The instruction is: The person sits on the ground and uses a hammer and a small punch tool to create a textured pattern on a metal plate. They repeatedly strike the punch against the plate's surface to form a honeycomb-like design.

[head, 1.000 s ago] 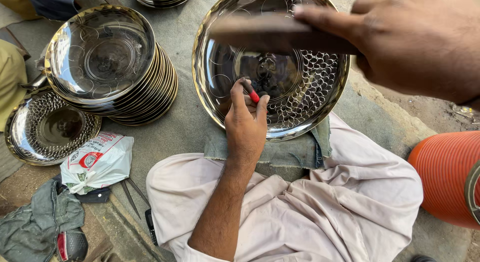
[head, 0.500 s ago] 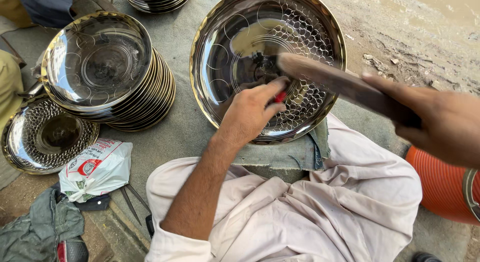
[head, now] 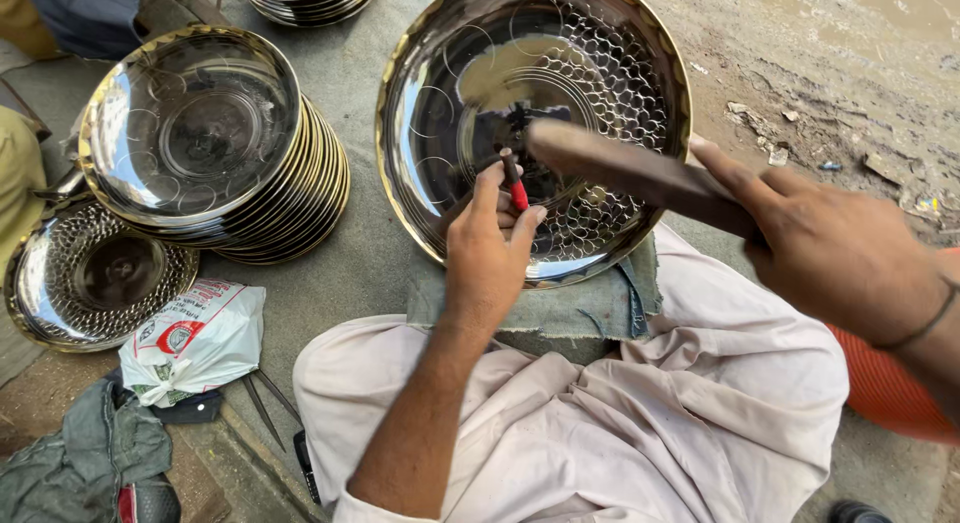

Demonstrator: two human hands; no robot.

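Note:
A large shiny metal dish (head: 430,103) with a hammered scale pattern lies on a folded grey cloth (head: 590,313) in front of my knees. My left hand (head: 487,248) pinches a small red-handled punch (head: 513,183), its tip set upright on the dish near the centre. My right hand (head: 835,253) grips a wooden mallet (head: 640,173), whose head hangs just right of the punch, over the dish.
A stack of plain shiny dishes (head: 200,143) stands at the left, with a patterned dish (head: 95,278) lower left. A white plastic bag (head: 195,338), dark cloth (head: 80,463) and thin metal tools (head: 262,403) lie near my left knee. An orange object (head: 885,393) sits at the right.
My right hand has swung the mallet down from high near the camera toward the punch. My left hand shifted the punch slightly on the dish.

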